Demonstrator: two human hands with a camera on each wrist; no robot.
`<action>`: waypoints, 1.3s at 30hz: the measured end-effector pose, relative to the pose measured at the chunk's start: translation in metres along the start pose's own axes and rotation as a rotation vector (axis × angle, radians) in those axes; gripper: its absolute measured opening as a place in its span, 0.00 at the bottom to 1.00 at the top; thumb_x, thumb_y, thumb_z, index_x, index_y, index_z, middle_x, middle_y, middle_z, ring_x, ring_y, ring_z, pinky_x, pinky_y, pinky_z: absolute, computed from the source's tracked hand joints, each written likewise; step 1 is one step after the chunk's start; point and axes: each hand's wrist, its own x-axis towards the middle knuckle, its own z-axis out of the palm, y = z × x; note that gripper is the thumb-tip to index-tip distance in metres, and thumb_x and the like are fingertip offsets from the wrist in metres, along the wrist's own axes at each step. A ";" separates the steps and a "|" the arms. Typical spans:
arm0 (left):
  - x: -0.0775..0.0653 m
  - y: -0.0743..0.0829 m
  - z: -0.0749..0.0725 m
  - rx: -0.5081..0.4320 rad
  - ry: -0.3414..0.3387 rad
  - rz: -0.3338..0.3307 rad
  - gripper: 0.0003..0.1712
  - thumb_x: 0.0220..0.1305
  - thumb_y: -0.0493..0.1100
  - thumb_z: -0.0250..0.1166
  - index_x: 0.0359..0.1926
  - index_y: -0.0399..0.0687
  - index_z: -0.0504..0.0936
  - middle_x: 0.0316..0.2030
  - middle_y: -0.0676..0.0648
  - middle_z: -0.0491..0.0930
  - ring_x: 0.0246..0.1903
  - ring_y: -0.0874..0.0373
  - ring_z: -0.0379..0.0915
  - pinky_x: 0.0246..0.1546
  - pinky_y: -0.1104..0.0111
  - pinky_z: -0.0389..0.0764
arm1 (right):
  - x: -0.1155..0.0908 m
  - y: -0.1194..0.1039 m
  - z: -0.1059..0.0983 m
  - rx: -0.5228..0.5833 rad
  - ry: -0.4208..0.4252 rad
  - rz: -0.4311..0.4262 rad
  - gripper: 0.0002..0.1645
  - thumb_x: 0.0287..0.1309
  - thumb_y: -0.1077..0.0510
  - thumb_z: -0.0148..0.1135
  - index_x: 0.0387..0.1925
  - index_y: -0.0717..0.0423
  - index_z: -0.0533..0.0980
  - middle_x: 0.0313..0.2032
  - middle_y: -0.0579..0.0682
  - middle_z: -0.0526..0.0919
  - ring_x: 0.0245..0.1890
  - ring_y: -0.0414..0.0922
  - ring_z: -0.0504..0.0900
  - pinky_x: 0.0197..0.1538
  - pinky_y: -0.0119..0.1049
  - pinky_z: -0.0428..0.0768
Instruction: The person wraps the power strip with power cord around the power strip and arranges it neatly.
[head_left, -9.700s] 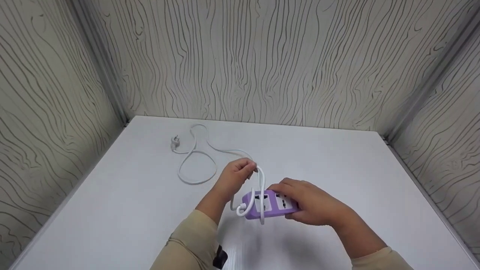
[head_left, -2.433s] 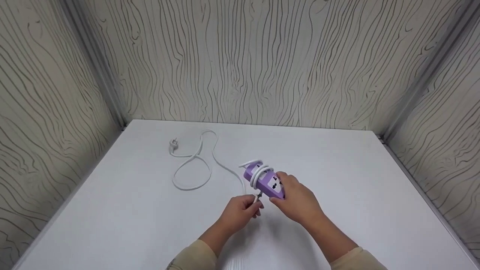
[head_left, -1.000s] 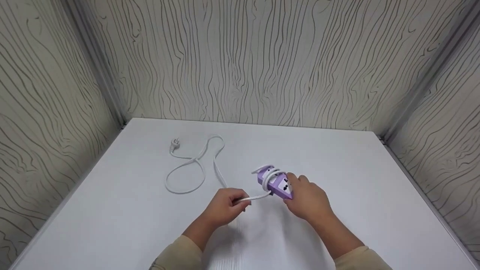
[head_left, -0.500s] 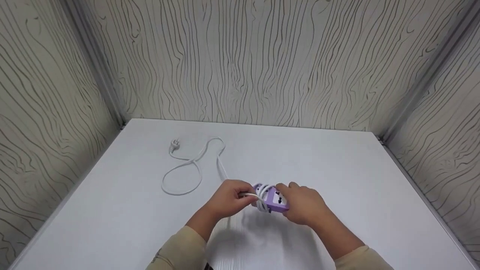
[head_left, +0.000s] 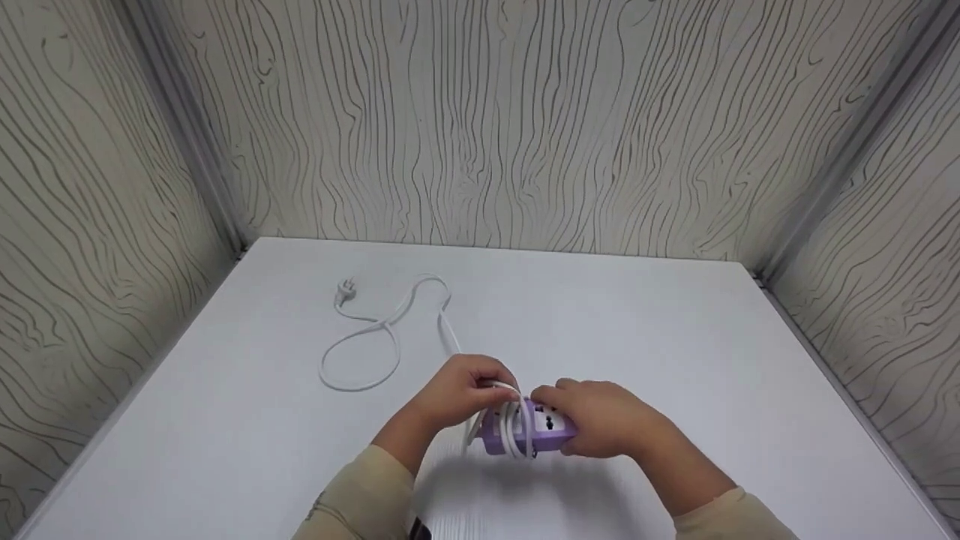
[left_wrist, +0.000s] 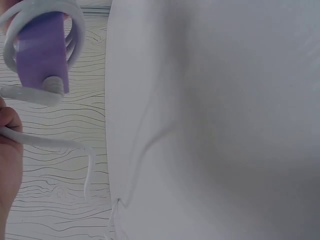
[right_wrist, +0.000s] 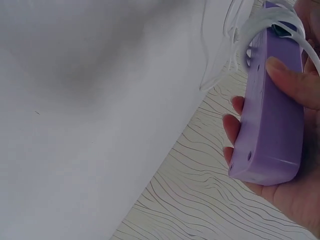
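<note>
A purple power strip (head_left: 551, 442) with white sockets is held above the table by my right hand (head_left: 611, 418), which grips its right end. In the right wrist view the thumb lies along one side of the power strip (right_wrist: 275, 120) and the fingertips (right_wrist: 231, 127) show on the other. Several turns of white cord (head_left: 510, 431) wrap the strip's left part. My left hand (head_left: 461, 390) pinches the cord between thumb and fingers, just above those turns. In the left wrist view the cord (left_wrist: 50, 142) runs out of the left hand (left_wrist: 10, 160).
The rest of the cord lies in a loop (head_left: 360, 388) on the white table (head_left: 637, 322), ending in a plug (head_left: 346, 291) at the back left. Wood-patterned panels (head_left: 480, 127) stand behind and at both sides.
Over the earlier frames, more turns of cord have come round the strip. In the last second the left hand carried the cord up over the strip, and the strip moved nearer and leftward.
</note>
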 end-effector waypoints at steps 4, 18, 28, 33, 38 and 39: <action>0.001 0.007 -0.001 -0.042 0.006 -0.037 0.05 0.52 0.35 0.66 0.29 0.36 0.82 0.27 0.46 0.80 0.28 0.68 0.71 0.33 0.74 0.75 | -0.001 0.000 -0.003 0.072 -0.045 -0.032 0.36 0.36 0.54 0.71 0.53 0.41 0.70 0.35 0.37 0.73 0.31 0.37 0.71 0.35 0.38 0.73; 0.005 -0.006 0.001 -0.360 -0.009 -0.139 0.08 0.54 0.34 0.63 0.33 0.29 0.80 0.27 0.53 0.79 0.30 0.61 0.73 0.35 0.68 0.76 | -0.002 -0.001 -0.014 0.284 -0.072 -0.136 0.36 0.43 0.55 0.68 0.57 0.41 0.67 0.48 0.36 0.73 0.44 0.36 0.71 0.51 0.39 0.72; 0.004 -0.047 0.015 -0.540 0.009 -0.170 0.14 0.55 0.34 0.62 0.41 0.27 0.77 0.33 0.52 0.80 0.35 0.59 0.75 0.37 0.70 0.75 | -0.004 0.000 -0.015 0.360 -0.090 -0.142 0.39 0.43 0.54 0.68 0.60 0.41 0.66 0.54 0.37 0.72 0.50 0.38 0.70 0.56 0.44 0.69; 0.004 -0.060 0.017 -0.447 0.044 -0.156 0.13 0.57 0.36 0.61 0.41 0.28 0.78 0.35 0.50 0.82 0.37 0.59 0.76 0.40 0.70 0.74 | -0.001 0.000 -0.016 0.380 -0.088 -0.148 0.38 0.44 0.53 0.67 0.60 0.40 0.65 0.53 0.37 0.72 0.49 0.39 0.70 0.55 0.43 0.69; 0.002 -0.059 0.020 -0.552 0.078 -0.250 0.12 0.57 0.39 0.61 0.40 0.35 0.82 0.36 0.46 0.82 0.37 0.56 0.77 0.40 0.68 0.76 | 0.000 -0.001 -0.016 0.395 -0.075 -0.132 0.37 0.45 0.52 0.67 0.60 0.39 0.66 0.52 0.37 0.73 0.48 0.39 0.70 0.54 0.44 0.70; 0.001 -0.057 0.020 -0.588 0.087 -0.270 0.12 0.57 0.40 0.62 0.40 0.37 0.83 0.36 0.46 0.82 0.38 0.56 0.78 0.40 0.67 0.77 | 0.000 -0.001 -0.016 0.400 -0.071 -0.124 0.37 0.45 0.52 0.67 0.60 0.40 0.66 0.52 0.38 0.73 0.49 0.39 0.70 0.55 0.44 0.70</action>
